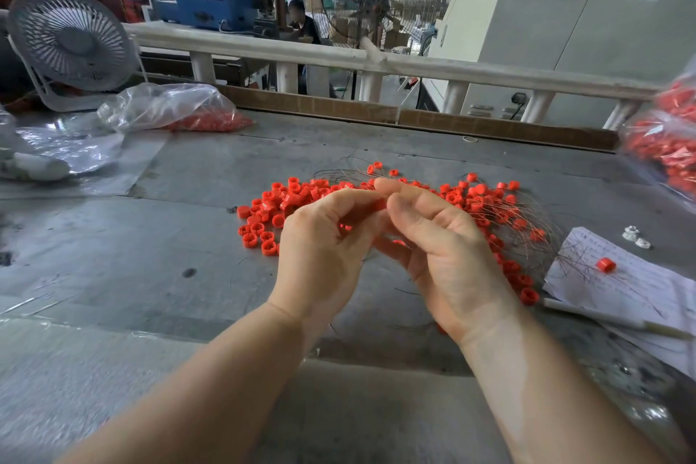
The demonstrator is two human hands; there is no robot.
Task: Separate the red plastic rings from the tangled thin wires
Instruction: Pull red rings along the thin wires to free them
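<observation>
My left hand [324, 249] and right hand [438, 252] met above the desk [169, 237], fingertips together. Left grip curled, pinching a red ring [380, 204] against the right fingers [410, 196]; right grip also curled, pinching at the same spot. Loose rings [271, 215] lay piled just beyond the left hand. Wires [527, 222] tangled with more rings spread past the right hand, reaching a paper [640, 286].
</observation>
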